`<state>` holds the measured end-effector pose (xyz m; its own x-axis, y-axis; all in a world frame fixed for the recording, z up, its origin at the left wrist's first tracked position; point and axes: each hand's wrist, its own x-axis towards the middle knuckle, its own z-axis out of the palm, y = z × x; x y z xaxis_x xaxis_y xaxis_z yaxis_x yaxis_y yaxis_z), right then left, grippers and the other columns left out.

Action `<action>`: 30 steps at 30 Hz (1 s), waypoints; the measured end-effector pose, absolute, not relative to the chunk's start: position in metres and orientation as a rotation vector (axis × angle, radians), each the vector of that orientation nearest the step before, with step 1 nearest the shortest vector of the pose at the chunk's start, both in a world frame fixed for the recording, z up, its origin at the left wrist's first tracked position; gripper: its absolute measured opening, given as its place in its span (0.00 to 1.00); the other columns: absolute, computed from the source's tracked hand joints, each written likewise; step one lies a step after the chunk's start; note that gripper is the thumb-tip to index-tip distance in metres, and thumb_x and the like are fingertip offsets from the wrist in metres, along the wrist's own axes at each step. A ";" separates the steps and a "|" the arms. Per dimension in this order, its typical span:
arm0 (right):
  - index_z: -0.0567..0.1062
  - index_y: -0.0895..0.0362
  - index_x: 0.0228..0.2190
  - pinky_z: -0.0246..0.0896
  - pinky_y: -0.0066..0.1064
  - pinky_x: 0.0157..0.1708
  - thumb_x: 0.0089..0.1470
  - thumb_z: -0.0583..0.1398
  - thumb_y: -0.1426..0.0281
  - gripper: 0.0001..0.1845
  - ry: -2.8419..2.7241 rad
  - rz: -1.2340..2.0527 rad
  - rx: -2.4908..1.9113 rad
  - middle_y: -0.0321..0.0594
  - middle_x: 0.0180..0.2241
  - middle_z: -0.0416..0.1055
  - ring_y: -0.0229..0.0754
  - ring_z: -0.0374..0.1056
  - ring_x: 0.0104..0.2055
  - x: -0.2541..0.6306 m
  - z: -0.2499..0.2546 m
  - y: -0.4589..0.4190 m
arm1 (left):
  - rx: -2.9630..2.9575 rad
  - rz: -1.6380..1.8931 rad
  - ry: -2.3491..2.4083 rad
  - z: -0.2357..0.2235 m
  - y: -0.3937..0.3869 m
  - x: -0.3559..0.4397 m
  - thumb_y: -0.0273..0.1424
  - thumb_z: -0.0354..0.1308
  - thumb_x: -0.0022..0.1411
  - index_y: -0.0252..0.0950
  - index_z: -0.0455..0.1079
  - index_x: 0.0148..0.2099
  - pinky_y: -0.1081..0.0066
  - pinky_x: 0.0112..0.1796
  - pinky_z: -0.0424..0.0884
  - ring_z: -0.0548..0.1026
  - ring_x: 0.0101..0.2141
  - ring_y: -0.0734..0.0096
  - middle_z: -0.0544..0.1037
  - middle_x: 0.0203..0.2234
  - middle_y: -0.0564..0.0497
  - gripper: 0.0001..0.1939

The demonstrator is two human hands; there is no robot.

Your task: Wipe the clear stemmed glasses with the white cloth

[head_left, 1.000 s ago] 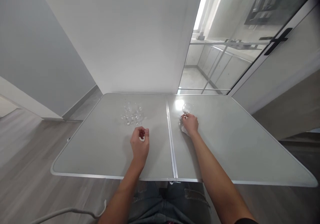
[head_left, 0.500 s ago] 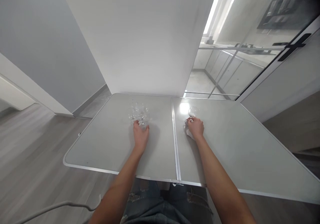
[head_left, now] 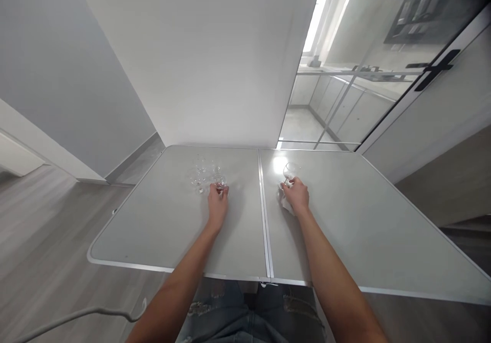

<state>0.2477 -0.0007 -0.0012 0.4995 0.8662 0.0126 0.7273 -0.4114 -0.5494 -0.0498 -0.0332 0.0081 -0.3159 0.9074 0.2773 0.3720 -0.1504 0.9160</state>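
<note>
Left hand (head_left: pixel 219 187) had drawn its fingers together, pinching one clear piece (head_left: pixel 220 180) at the glassware cluster (head_left: pixel 200 176), too blurred to count. Right hand (head_left: pixel 288 181) pinched one round glass (head_left: pixel 291 169) near one white wad (head_left: pixel 286 206), all on one bench (head_left: pixel 356 225).

The surface (head_left: pixel 345 241) is pale grey with a silver rim (head_left: pixel 130 265). On it, the glasses (head_left: pixel 200 177) are see-through and a wad (head_left: pixel 286 205) is white. Behind it, the wall (head_left: pixel 203 67) is white. Left of it, the floor (head_left: pixel 57 241) is grey with streaks. In front of it, the jeans (head_left: pixel 253 320) are blue.
</note>
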 end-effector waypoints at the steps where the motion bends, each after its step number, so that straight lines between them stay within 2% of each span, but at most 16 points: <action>1: 0.73 0.55 0.47 0.64 0.35 0.39 0.54 0.60 0.52 0.24 -1.311 0.393 -2.272 0.48 0.39 0.77 0.51 0.74 0.43 0.249 0.001 -0.002 | 1.446 1.500 1.568 0.012 -0.032 -0.044 0.39 0.56 0.66 0.38 0.62 0.45 0.65 0.42 0.70 0.76 0.38 0.66 0.75 0.38 0.48 0.12; 4: 0.71 0.56 0.49 0.64 0.35 0.39 0.55 0.59 0.53 0.26 -1.336 0.464 -2.320 0.50 0.42 0.77 0.52 0.73 0.44 0.251 0.010 -0.010 | 1.381 1.527 1.235 0.022 -0.023 -0.026 0.43 0.58 0.64 0.39 0.61 0.45 0.69 0.38 0.70 0.75 0.32 0.72 0.73 0.34 0.52 0.16; 8: 0.71 0.60 0.48 0.64 0.39 0.45 0.59 0.56 0.58 0.22 -1.469 0.513 -2.397 0.58 0.48 0.73 0.56 0.69 0.52 0.254 0.021 -0.028 | 1.176 1.400 0.911 0.023 -0.005 -0.007 0.44 0.64 0.59 0.38 0.61 0.39 0.76 0.25 0.60 0.63 0.20 0.81 0.65 0.25 0.59 0.19; 10: 0.72 0.61 0.47 0.62 0.45 0.47 0.60 0.54 0.56 0.23 -1.484 0.469 -2.470 0.63 0.51 0.69 0.62 0.64 0.57 0.256 0.024 -0.041 | 1.133 1.319 0.868 0.016 -0.001 -0.004 0.43 0.67 0.55 0.37 0.61 0.36 0.77 0.22 0.56 0.58 0.18 0.83 0.61 0.22 0.60 0.21; 12: 0.73 0.61 0.45 0.62 0.47 0.46 0.59 0.55 0.55 0.24 -1.475 0.505 -2.496 0.64 0.49 0.69 0.64 0.64 0.55 0.258 0.027 -0.055 | 1.122 1.273 0.857 0.009 0.001 -0.004 0.43 0.69 0.53 0.37 0.60 0.34 0.77 0.21 0.54 0.57 0.18 0.84 0.59 0.22 0.61 0.21; 14: 0.75 0.59 0.40 0.62 0.43 0.45 0.54 0.60 0.57 0.19 -1.519 0.636 -2.381 0.58 0.42 0.73 0.59 0.68 0.50 0.257 0.032 -0.069 | 1.129 1.256 0.850 0.004 0.001 -0.007 0.42 0.69 0.53 0.37 0.61 0.34 0.78 0.21 0.53 0.57 0.18 0.84 0.59 0.21 0.61 0.21; 16: 0.75 0.57 0.33 0.62 0.37 0.44 0.51 0.63 0.61 0.12 -1.560 0.785 -2.066 0.47 0.36 0.74 0.51 0.70 0.44 0.249 0.042 -0.079 | 1.142 1.255 0.835 0.002 0.000 -0.011 0.42 0.69 0.53 0.37 0.61 0.32 0.78 0.20 0.52 0.57 0.18 0.84 0.59 0.21 0.61 0.21; 19: 0.72 0.54 0.33 0.61 0.30 0.41 0.55 0.61 0.59 0.11 -1.392 0.988 -1.410 0.37 0.34 0.71 0.42 0.68 0.39 0.223 0.063 -0.080 | 1.124 1.245 0.776 0.004 0.000 -0.016 0.42 0.70 0.53 0.36 0.63 0.32 0.78 0.20 0.51 0.57 0.17 0.84 0.62 0.20 0.60 0.20; 21: 0.71 0.53 0.34 0.59 0.28 0.36 0.54 0.62 0.55 0.14 -1.247 1.089 -1.168 0.35 0.34 0.69 0.40 0.66 0.36 0.200 0.074 -0.070 | 1.094 1.261 0.738 0.006 0.000 -0.018 0.44 0.69 0.53 0.36 0.66 0.34 0.77 0.20 0.54 0.55 0.16 0.85 0.64 0.19 0.60 0.20; 25: 0.71 0.53 0.34 0.57 0.27 0.31 0.51 0.64 0.52 0.19 -1.144 1.184 -1.061 0.34 0.32 0.67 0.38 0.63 0.33 0.162 0.076 -0.037 | 1.043 1.312 0.723 0.006 0.001 -0.017 0.51 0.70 0.49 0.36 0.67 0.35 0.77 0.20 0.57 0.52 0.15 0.85 0.59 0.16 0.63 0.25; 30: 0.72 0.54 0.32 0.58 0.27 0.32 0.51 0.64 0.50 0.20 -1.162 1.281 -1.064 0.34 0.31 0.69 0.38 0.63 0.33 0.155 0.057 -0.017 | 1.114 1.283 0.859 0.001 0.002 -0.014 0.45 0.74 0.45 0.35 0.67 0.31 0.78 0.17 0.53 0.56 0.15 0.84 0.64 0.16 0.60 0.24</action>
